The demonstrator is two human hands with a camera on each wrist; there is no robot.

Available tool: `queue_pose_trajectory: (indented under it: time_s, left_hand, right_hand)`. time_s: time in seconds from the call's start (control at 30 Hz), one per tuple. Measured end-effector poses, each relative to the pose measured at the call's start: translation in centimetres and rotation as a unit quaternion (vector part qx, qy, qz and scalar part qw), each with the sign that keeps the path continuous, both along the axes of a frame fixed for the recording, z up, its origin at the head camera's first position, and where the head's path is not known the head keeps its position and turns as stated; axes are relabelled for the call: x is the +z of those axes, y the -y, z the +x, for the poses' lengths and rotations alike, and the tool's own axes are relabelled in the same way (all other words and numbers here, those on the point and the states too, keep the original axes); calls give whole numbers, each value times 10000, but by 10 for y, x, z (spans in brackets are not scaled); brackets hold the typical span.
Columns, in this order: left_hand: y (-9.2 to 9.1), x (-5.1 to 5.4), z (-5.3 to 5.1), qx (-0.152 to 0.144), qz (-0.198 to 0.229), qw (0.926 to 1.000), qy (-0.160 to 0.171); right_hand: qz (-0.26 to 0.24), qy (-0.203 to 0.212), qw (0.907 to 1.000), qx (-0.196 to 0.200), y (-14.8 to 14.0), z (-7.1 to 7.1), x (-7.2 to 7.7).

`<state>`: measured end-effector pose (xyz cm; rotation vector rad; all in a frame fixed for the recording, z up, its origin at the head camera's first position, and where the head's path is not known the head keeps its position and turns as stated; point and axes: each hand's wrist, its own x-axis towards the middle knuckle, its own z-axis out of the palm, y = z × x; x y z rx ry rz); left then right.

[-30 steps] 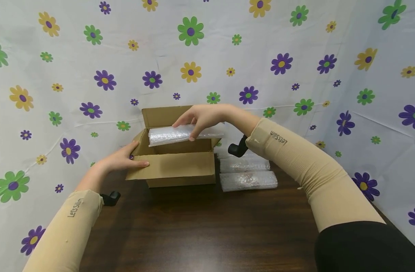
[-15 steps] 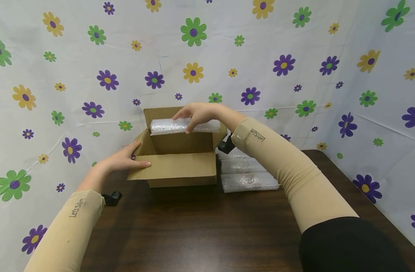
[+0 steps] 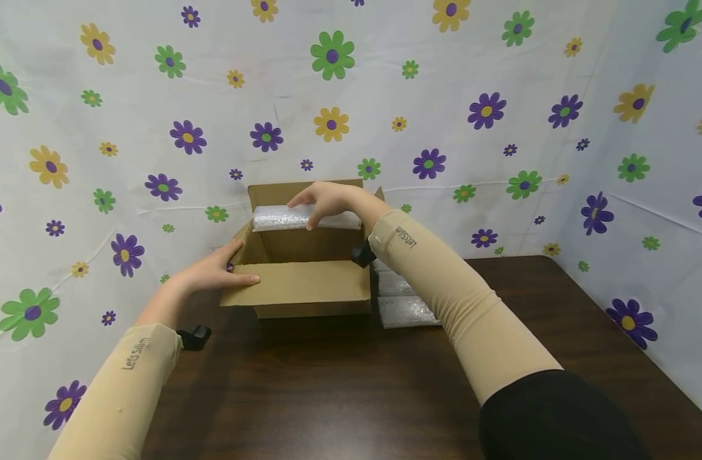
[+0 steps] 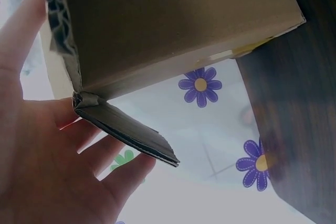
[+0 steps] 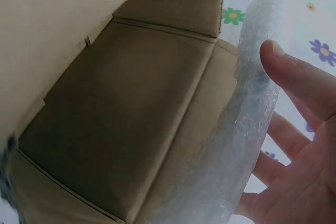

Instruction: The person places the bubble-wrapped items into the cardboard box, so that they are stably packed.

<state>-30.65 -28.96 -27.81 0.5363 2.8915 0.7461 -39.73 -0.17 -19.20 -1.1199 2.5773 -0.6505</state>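
Observation:
In the head view an open cardboard box (image 3: 299,282) stands on the table with its flaps spread. My right hand (image 3: 330,198) grips a bubble-wrapped roll (image 3: 279,218) from above, thumb on the near side. The roll lies level over the box opening, in front of the back flap; in the right wrist view the bubble wrap (image 5: 247,103) runs alongside the bare box interior (image 5: 131,77). My left hand (image 3: 210,275) holds the box's left front corner, thumb over the front flap. The left wrist view shows its other fingers behind a side flap (image 4: 128,129).
Several more bubble-wrapped rolls (image 3: 408,311) lie side by side right of the box, partly hidden by my right forearm. The dark wooden table (image 3: 339,390) extends toward me. A flower-printed curtain (image 3: 213,76) hangs close behind the box.
The right hand has carried the roll left and farther back, over the box. Its forearm now hides more of the other rolls. The left hand keeps its hold on the box corner.

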Motion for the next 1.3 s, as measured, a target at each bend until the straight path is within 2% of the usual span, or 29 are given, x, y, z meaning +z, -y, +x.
queue_pose_trajectory:
  time_s: [0.27,0.47,0.73,1.0,1.3]
  left_hand:
    - [-1,-5,0,4,53,10000,15]
    - [-2,-4,-2,-17,148,9999,-4]
    - [-3,-2,-2,-9,109,9999,-53]
    - [-1,-4,0,-8,111,9999,-59]
    - [0,-3,-1,13,76,9999,-72]
  right_hand:
    - [-36,31,9999,-128,2,-9,-17]
    - [-95,6,9995,-308,2,-13,-19]
    - [-88,40,9995,-305,6,-18,-21]
    - [-122,29,9992,-367,13,-20,-33]
    - [-43,-26,9996,-294,17,-22,-39]
